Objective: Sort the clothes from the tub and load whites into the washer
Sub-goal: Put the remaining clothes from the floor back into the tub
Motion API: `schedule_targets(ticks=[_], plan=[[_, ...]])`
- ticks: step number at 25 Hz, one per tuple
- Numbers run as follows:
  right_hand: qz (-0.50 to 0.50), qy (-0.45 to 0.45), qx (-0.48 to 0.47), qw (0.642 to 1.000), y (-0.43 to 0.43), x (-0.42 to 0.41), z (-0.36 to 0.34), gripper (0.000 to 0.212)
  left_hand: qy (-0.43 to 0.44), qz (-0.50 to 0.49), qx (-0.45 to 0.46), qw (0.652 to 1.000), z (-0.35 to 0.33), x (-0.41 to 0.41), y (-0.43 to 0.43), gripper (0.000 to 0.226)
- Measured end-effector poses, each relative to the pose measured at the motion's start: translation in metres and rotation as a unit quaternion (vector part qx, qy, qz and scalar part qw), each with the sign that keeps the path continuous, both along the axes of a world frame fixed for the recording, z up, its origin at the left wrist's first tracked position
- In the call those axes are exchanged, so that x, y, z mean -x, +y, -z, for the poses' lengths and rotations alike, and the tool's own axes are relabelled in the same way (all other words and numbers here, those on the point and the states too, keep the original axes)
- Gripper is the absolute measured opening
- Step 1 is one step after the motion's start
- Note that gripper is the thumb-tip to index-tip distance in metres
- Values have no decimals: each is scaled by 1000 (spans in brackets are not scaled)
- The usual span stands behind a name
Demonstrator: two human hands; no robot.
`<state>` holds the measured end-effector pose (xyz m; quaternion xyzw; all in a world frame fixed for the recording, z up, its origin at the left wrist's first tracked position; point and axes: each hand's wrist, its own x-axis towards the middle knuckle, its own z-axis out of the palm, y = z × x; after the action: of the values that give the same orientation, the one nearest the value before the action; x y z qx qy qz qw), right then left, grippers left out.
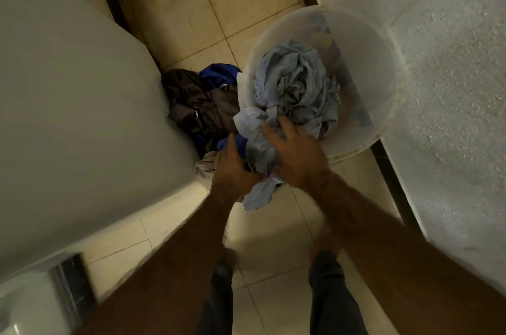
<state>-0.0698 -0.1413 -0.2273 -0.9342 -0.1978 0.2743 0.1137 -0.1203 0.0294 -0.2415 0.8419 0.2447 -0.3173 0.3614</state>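
Note:
A translucent white tub (364,42) stands on the tiled floor against the right wall. A crumpled pale blue-grey garment (295,80) fills its near side and spills over the front rim. My left hand (232,167) is shut on the hanging end of that garment below the rim. My right hand (295,151) lies on the same cloth at the rim, fingers spread and curled into it. A pile of dark clothes (202,104), brown and blue, sits on the floor left of the tub. A white machine body (68,104) fills the left side.
A beige striped cloth (205,167) lies on the floor under my left hand. A rough white wall (451,88) with a dark skirting runs along the right. Tiled floor stretches behind the tub. My legs and feet stand at the bottom centre.

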Motion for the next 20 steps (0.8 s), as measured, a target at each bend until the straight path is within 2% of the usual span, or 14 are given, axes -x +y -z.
schedule_targets(ticks=[2,3,5,7,9,11,13,14,15,16,18,20], plan=[[33,-59,-33,997,-4,11,1,55,55,5,68,996,25,15,1,151],[53,-101,-68,991,-6,11,0,44,65,6,77,995,42,23,1,157],[89,-137,-143,976,-9,5,-8,38,56,-4,79,995,72,35,6,151],[154,-139,-200,957,-14,-13,-20,29,50,24,59,997,37,29,-3,130],[260,-179,-234,920,-22,-39,-33,28,41,72,45,996,7,20,-11,92],[418,-188,-240,856,-33,-67,-41,34,24,92,-4,996,-7,10,-14,50],[573,-130,-205,783,-46,-85,-39,53,9,77,-7,997,-13,0,-17,21],[606,-119,-171,768,-50,-87,-37,62,5,77,-6,997,-13,-4,-19,9],[597,-142,-144,777,-52,-84,-36,65,-2,76,-8,997,-12,-7,-21,9],[551,-186,-131,803,-51,-78,-35,64,3,75,-10,997,-12,-8,-22,4],[358,-250,-111,893,-44,-58,-31,65,3,40,-21,999,-10,-7,-21,37],[149,-188,-81,967,-33,-41,-20,68,-21,4,-40,999,-5,-4,-20,66]])
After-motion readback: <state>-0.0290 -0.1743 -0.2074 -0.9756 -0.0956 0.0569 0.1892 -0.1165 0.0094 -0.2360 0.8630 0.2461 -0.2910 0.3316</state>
